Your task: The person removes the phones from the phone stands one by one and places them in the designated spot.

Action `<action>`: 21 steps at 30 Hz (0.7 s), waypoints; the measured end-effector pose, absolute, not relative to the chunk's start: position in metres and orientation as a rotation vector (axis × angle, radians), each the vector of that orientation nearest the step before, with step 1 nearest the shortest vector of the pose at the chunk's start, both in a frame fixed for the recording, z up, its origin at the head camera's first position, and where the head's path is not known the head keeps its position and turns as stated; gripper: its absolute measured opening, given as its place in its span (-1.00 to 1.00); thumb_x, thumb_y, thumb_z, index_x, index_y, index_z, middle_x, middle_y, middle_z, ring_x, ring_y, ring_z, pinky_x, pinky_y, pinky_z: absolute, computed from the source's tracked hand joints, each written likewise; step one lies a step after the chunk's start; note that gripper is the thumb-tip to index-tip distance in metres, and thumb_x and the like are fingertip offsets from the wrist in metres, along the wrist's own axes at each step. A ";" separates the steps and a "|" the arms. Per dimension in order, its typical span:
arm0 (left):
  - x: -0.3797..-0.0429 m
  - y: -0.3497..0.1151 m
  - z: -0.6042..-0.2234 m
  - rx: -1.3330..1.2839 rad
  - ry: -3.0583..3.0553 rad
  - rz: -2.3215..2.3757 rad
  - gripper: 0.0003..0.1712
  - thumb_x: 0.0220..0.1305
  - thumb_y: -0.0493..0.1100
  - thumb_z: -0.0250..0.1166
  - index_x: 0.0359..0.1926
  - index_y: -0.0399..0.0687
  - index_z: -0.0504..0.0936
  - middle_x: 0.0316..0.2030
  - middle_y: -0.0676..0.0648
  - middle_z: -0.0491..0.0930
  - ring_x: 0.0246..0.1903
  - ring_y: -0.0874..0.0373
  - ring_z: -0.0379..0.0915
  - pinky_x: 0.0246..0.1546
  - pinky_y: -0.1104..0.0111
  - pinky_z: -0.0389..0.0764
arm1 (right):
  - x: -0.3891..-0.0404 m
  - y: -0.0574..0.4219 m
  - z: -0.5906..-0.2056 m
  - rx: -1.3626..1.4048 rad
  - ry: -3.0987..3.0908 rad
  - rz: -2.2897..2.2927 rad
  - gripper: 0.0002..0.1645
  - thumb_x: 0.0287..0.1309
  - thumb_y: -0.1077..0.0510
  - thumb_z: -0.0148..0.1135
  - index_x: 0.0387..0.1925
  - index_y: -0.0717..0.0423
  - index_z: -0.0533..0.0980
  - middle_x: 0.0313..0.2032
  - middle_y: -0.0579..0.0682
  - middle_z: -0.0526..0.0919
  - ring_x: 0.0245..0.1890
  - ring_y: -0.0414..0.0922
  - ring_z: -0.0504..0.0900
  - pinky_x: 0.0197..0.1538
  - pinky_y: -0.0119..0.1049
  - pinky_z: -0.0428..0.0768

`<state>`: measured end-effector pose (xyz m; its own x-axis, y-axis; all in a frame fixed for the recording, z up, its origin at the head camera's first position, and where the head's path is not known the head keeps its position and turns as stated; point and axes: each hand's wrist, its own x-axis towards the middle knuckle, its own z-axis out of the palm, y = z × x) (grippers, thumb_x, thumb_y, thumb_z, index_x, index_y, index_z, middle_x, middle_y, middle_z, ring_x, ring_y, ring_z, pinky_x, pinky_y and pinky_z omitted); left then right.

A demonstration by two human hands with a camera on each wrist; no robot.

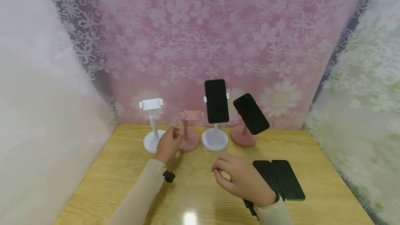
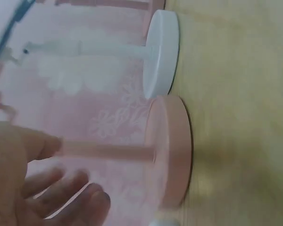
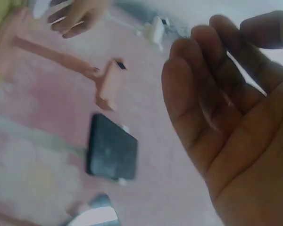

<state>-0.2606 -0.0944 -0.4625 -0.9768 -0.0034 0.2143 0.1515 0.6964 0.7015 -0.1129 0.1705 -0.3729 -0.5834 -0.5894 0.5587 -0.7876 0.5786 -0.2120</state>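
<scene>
Behind everything hangs a pink floral cloth, and before it spreads a wood-grain table. Two arms in pale sleeves extend over the table from its near side. Along the far side four phone stands make a row: a left white stand, then a left pink stand, a right white stand and a right pink stand, all on round bases.

The left hand is at the left pink stand, beside its stem and partly in front of the left white stand's base. Its fingers are relaxed and slightly bent; the left wrist view is blurred, so whether a fingertip touches the stem is hard to tell. The right hand hovers above the table, in front of the two right stands, its fingers loosely curved.

One black phone sits nearly upright in the right white stand's clamp, and a tilted phone slants on the right pink stand. Two flat phones lie side by side near the right hand. Smallest, a black device is worn on the left wrist
</scene>
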 end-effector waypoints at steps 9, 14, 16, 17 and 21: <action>-0.198 -0.162 -0.464 -0.189 -2.986 -0.742 -0.51 0.21 0.02 0.28 0.11 -0.09 0.53 0.00 -0.26 0.49 -0.07 -0.18 0.46 -0.13 -0.02 0.51 | -0.172 0.161 -0.443 0.734 -2.986 0.546 -0.69 0.16 0.01 0.20 -0.09 0.03 0.55 -0.10 -0.11 0.53 -0.12 -0.17 0.52 -0.09 -0.19 0.55; -0.184 -0.178 -0.474 -0.109 -3.248 -0.728 0.04 -0.07 0.25 0.45 0.35 -0.13 0.28 0.28 -0.41 0.19 0.24 -0.46 0.07 0.03 -0.31 0.27 | -0.214 0.174 -0.481 0.584 -3.121 0.366 -0.32 0.12 -0.03 0.20 0.23 0.20 0.37 0.20 0.21 0.37 0.21 0.16 0.35 0.24 0.13 0.29; -0.180 -0.181 -0.480 -0.105 -3.311 -0.710 0.13 -0.17 0.31 0.48 0.36 -0.11 0.27 0.30 -0.40 0.16 0.25 -0.46 0.04 0.03 -0.33 0.27 | -0.225 0.176 -0.490 0.578 -3.112 0.313 -0.26 0.13 -0.05 0.17 0.29 0.22 0.31 0.26 0.29 0.30 0.28 0.24 0.25 0.29 0.21 0.15; -0.179 -0.181 -0.482 -0.114 -3.327 -0.701 0.13 -0.20 0.30 0.50 0.34 -0.13 0.30 0.29 -0.40 0.17 0.24 -0.46 0.05 0.01 -0.32 0.29 | -0.230 0.178 -0.493 0.584 -3.105 0.291 -0.24 0.14 -0.06 0.15 0.30 0.23 0.28 0.28 0.32 0.27 0.29 0.27 0.21 0.30 0.24 0.10; -0.177 -0.182 -0.484 -0.129 -3.317 -0.595 0.04 -0.30 0.27 0.56 0.20 -0.10 0.42 0.17 -0.34 0.31 0.11 -0.38 0.23 -0.15 -0.24 0.45 | -0.242 0.179 -0.499 0.596 -3.108 0.212 -0.17 0.13 -0.13 0.14 0.36 0.17 0.22 0.35 0.35 0.14 0.35 0.29 0.10 0.33 0.26 0.03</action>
<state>-0.1766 -0.1816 -0.4836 -0.9705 0.1146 -0.2120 0.0338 0.9357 0.3512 -0.2420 0.1787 -0.4986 -0.9290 -0.3699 -0.0043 -0.3659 0.9205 -0.1368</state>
